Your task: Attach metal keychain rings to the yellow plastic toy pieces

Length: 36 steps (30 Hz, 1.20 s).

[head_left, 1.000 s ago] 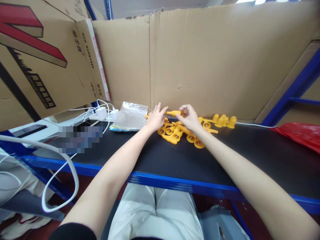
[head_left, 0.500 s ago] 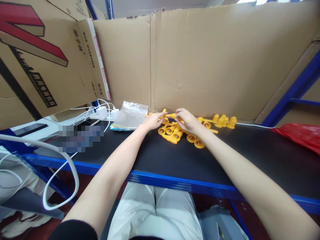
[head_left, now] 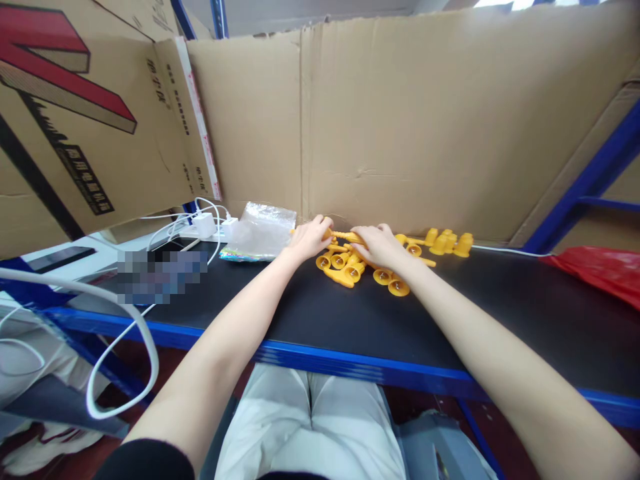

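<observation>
A heap of yellow plastic trumpet-shaped pieces [head_left: 356, 268] lies at the back of the black table [head_left: 350, 320], against a cardboard wall. My left hand [head_left: 309, 239] and my right hand [head_left: 377, 244] rest on top of the heap, both closed around one long yellow piece [head_left: 343, 235] that runs between them. Several smaller yellow caps [head_left: 447, 243] stand in a row to the right of the heap, apart from my hands.
A clear plastic bag [head_left: 260, 232] lies left of the heap. White chargers and cables [head_left: 203, 225] sit further left, and a thick white cable [head_left: 125, 333] loops off the table edge. A red bag [head_left: 597, 270] lies at the right. Cardboard sheets [head_left: 425, 120] wall the back.
Both hands have come down from slightly above the heap onto it, and their fingers have closed on the long yellow piece.
</observation>
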Available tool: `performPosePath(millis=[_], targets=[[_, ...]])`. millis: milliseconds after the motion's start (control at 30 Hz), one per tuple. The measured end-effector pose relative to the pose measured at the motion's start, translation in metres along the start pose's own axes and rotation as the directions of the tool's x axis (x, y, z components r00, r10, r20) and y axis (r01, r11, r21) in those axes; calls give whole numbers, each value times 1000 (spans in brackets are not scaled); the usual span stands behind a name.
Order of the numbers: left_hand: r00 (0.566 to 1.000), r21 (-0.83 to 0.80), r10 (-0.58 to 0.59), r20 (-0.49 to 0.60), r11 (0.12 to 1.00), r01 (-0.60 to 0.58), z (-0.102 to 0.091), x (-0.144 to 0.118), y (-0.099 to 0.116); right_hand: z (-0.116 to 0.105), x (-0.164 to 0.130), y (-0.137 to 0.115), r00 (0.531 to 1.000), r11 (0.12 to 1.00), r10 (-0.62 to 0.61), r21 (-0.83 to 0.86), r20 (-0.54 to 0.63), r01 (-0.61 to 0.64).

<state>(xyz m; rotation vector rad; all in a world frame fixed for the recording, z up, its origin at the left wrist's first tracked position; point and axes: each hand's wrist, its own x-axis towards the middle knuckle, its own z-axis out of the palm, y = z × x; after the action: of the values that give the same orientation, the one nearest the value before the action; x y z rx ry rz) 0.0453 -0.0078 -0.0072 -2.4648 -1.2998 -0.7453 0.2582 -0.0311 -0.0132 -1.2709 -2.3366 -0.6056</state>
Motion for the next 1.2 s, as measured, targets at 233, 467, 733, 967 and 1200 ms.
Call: performPosePath(millis=[233, 467, 733, 967, 1200], targets=[[1000, 65, 23, -14, 998, -22, -5, -1, 11, -1, 2, -4, 997, 995, 68, -72, 48, -65], [1000, 50, 18, -17, 999, -17, -3, 0, 8, -4, 1, -4, 999, 997, 51, -64, -12, -52], [1000, 38, 1, -19, 999, 0, -2, -3, 1, -2, 3, -8, 999, 999, 37, -22, 32, -36], [1000, 15, 9, 12, 1000, -10, -1, -2, -1, -3, 3, -6, 1000, 998, 10, -64, 11, -10], [1000, -8, 2, 8, 1000, -2, 3, -2, -4, -2, 0, -5, 1000, 999, -4, -40, -17, 4]])
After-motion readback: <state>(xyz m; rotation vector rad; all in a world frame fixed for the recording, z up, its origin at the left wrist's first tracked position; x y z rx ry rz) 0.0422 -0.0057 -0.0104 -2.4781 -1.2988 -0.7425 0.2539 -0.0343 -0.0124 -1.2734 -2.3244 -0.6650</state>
